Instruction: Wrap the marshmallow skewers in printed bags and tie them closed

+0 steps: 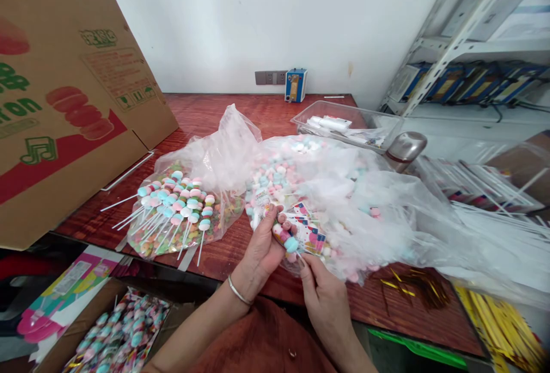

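Note:
My left hand (263,244) is closed around a small stack of pink, white and blue candy discs (287,236) and a bunch of printed wrappers (310,230) at the table's near edge. My right hand (323,288) sits just below, fingers pinched at the bottom of the candy stack. Behind them lies a big clear bag of loose pastel candies (296,178). To the left, several finished candy skewers on white sticks (176,207) lie on another clear bag.
A large printed cardboard box (64,103) leans at the left. A clear plastic tray (344,124) and a metal cup (406,146) stand at the back right. White sticks (485,184) and gold twist ties (502,321) lie at right. A box of wrapped skewers (124,333) sits below.

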Demonstrator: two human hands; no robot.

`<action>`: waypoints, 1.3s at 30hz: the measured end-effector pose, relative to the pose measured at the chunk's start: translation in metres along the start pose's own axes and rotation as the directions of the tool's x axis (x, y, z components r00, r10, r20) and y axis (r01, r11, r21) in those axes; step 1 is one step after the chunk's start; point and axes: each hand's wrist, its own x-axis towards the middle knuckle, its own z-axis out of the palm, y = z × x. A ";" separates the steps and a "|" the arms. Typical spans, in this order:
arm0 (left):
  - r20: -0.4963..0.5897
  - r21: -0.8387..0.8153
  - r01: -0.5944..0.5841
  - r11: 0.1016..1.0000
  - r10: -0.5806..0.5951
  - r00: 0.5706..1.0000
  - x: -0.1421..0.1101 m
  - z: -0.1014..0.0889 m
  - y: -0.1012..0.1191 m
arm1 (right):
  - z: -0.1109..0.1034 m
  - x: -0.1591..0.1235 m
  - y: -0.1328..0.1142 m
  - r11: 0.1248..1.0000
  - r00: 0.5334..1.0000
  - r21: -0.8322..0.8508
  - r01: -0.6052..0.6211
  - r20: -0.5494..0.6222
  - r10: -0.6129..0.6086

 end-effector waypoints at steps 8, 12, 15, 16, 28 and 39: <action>0.011 0.027 -0.006 1.000 0.006 1.000 -0.008 0.002 -0.021 | 0.002 -0.002 0.001 0.928 0.979 -0.338 0.156 -0.071 -0.190; 0.010 0.074 -0.004 0.997 0.004 1.000 -0.008 0.000 -0.023 | 0.004 0.002 -0.003 0.998 0.999 -0.051 -0.047 -0.011 0.046; 0.018 0.127 -0.010 0.992 0.007 1.000 -0.011 -0.001 -0.031 | 0.008 0.007 -0.005 0.997 0.997 -0.018 -0.077 -0.021 0.076; 0.011 0.132 0.001 0.991 -0.002 1.000 -0.012 -0.001 -0.033 | 0.009 0.009 -0.006 0.997 0.997 -0.015 -0.075 -0.023 0.075; -0.121 0.041 -0.073 0.997 0.077 0.990 0.012 0.002 0.016 | -0.003 -0.004 0.001 0.997 0.986 -0.052 -0.051 0.154 0.058; -0.086 0.054 -0.021 0.998 0.026 0.996 0.010 0.000 -0.013 | 0.013 0.001 -0.002 0.982 0.998 -0.185 -0.026 0.059 0.037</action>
